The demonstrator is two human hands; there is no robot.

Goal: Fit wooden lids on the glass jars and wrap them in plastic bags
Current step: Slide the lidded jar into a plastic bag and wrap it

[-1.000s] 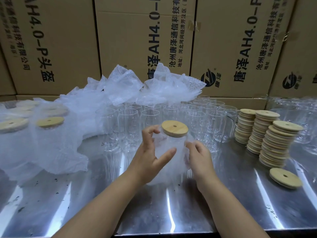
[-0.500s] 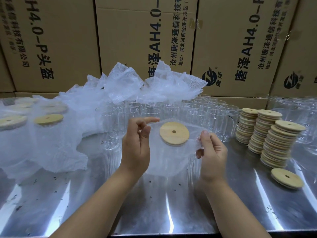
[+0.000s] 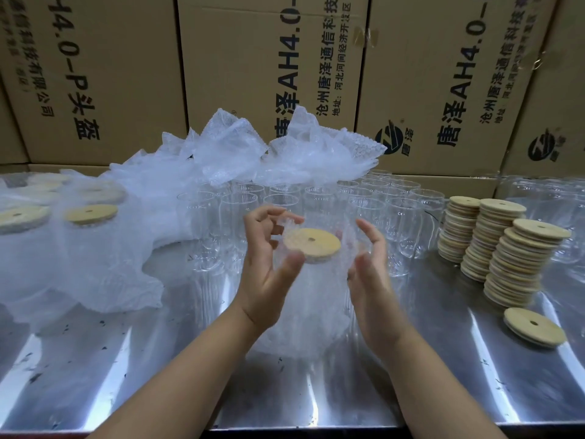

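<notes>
A glass jar in a bubble-wrap plastic bag [image 3: 308,308] stands on the steel table in the middle of the view. A round wooden lid [image 3: 311,243] with a small hole sits on the jar, inside the bag's mouth. My left hand [image 3: 266,280] is at the jar's left side, its fingers curled on the bag's top flap above the lid and its thumb by the lid's rim. My right hand [image 3: 370,280] lies flat against the bag's right side with straight fingers, gripping nothing.
Several empty glass jars [image 3: 380,213] stand behind. Three stacks of wooden lids [image 3: 500,248] and one loose lid [image 3: 535,326] are at the right. Loose bubble bags [image 3: 253,153] are heaped at the back, wrapped lidded jars [image 3: 91,213] at the left. Cardboard boxes [image 3: 269,58] wall the rear.
The bag's open mouth, held wide half a second ago, has come in over the lid. My right hand has let go of the bag's edge and moved down its side.
</notes>
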